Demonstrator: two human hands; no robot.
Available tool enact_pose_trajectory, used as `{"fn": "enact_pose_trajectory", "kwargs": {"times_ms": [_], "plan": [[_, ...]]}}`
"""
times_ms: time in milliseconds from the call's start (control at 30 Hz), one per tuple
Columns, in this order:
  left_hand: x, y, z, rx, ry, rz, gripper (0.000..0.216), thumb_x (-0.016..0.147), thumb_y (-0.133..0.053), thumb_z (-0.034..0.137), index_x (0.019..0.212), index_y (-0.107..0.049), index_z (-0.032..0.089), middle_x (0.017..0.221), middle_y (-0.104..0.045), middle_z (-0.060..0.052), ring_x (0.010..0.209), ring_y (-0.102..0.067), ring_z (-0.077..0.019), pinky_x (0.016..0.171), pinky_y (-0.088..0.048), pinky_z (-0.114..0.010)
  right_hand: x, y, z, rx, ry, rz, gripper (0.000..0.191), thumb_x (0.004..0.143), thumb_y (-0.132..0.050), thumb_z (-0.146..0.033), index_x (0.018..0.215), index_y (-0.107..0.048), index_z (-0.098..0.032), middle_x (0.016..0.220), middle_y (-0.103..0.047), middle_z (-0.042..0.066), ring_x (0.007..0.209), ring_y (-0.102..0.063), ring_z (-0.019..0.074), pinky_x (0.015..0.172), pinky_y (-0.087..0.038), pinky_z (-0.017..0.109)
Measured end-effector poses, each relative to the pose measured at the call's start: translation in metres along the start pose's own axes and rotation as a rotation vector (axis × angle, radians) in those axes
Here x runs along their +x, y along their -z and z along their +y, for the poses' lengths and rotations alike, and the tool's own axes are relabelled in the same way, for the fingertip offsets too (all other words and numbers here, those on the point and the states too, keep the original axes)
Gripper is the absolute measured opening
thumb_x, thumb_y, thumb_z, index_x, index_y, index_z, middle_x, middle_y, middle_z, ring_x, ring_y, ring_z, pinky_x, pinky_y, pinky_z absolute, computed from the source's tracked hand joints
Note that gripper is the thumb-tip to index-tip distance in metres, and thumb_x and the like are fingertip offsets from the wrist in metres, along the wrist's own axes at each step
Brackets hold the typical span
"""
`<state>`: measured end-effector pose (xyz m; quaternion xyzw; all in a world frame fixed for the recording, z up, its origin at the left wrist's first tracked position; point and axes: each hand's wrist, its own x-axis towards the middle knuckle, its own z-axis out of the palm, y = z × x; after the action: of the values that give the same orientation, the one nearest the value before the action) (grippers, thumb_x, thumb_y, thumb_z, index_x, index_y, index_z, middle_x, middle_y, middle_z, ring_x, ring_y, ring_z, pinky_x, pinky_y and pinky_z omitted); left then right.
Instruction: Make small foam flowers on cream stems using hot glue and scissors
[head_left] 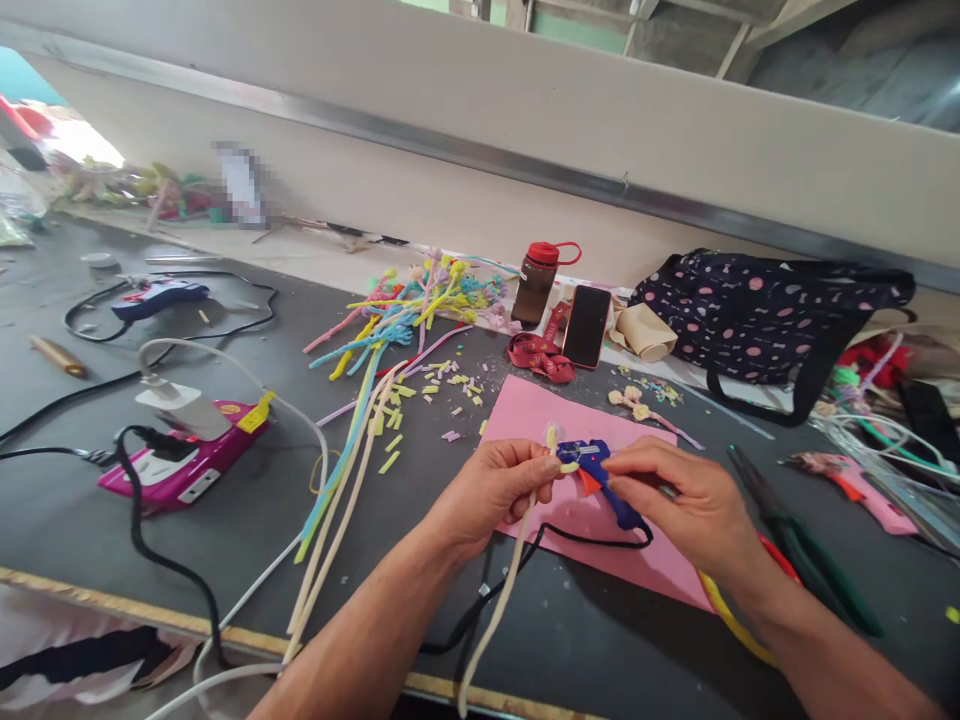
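My left hand point(517, 485) is closed in a pinch on a cream pipe cleaner point(504, 590), whose long end hangs toward the table's front edge. A pale yellow tuft point(553, 437) tops the stem, and a small yellow-green piece point(570, 467) shows by the fingertips. Right beside it is a blue glue gun point(594, 458) with an orange trigger, over a pink sheet point(517, 410). My right hand point(682, 490) has its thumb and fingers drawn together at the glue gun's body; whatever they pinch, if anything, is hidden.
Cut yellow-green bits point(390, 415) and bundled coloured pipe cleaners point(405, 325) lie to the left. Scissors point(806, 550) and a pink glue gun point(855, 485) are at right. Behind stand a bottle point(534, 290), phone point(587, 325) and bag point(750, 320). A purple power strip point(150, 485) trails cables.
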<state>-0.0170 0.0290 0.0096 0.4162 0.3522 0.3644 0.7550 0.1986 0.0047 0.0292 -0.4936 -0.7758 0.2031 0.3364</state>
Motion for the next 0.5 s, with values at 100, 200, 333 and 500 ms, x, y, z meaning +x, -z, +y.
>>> {"fn": "enact_pose_trajectory", "kwargs": {"times_ms": [100,200,333,500], "plan": [[0.000,-0.001,-0.001,0.025,0.022,-0.047,0.027,0.074,-0.063,0.037,0.063,-0.054,0.014,0.053,-0.052,0.004,0.035,-0.029,-0.0012,0.036,-0.014,-0.018,0.007,-0.002,-0.012,0.002,0.181,-0.001,0.012,0.082,-0.058,-0.020,0.091,-0.065,-0.022,0.085,-0.066,0.004,0.075,-0.062,0.0158,0.063,-0.050,0.026],[0.001,-0.001,-0.002,0.031,0.040,-0.068,0.026,0.075,-0.063,0.035,0.063,-0.054,0.014,0.052,-0.051,0.004,0.036,-0.029,-0.0013,0.036,-0.015,-0.018,0.012,-0.007,-0.014,-0.024,0.281,-0.015,0.016,0.082,-0.058,-0.018,0.097,-0.063,-0.023,0.088,-0.065,0.005,0.078,-0.061,0.0154,0.063,-0.049,0.025],[0.000,-0.001,-0.003,0.031,0.052,-0.067,0.026,0.073,-0.064,0.035,0.062,-0.054,0.014,0.051,-0.052,0.004,0.035,-0.029,-0.0011,0.035,-0.015,-0.017,0.016,-0.010,-0.011,-0.004,0.350,-0.023,0.016,0.083,-0.058,-0.016,0.097,-0.061,-0.023,0.084,-0.064,0.004,0.077,-0.060,0.0150,0.065,-0.048,0.026],[0.000,-0.003,-0.002,0.034,0.058,-0.062,0.026,0.073,-0.064,0.035,0.062,-0.055,0.013,0.051,-0.053,0.003,0.035,-0.029,-0.0009,0.034,-0.015,-0.017,0.018,-0.013,-0.012,0.004,0.360,-0.058,0.009,0.084,-0.057,-0.015,0.090,-0.059,-0.021,0.080,-0.063,0.003,0.075,-0.059,0.0138,0.067,-0.046,0.026]]}}
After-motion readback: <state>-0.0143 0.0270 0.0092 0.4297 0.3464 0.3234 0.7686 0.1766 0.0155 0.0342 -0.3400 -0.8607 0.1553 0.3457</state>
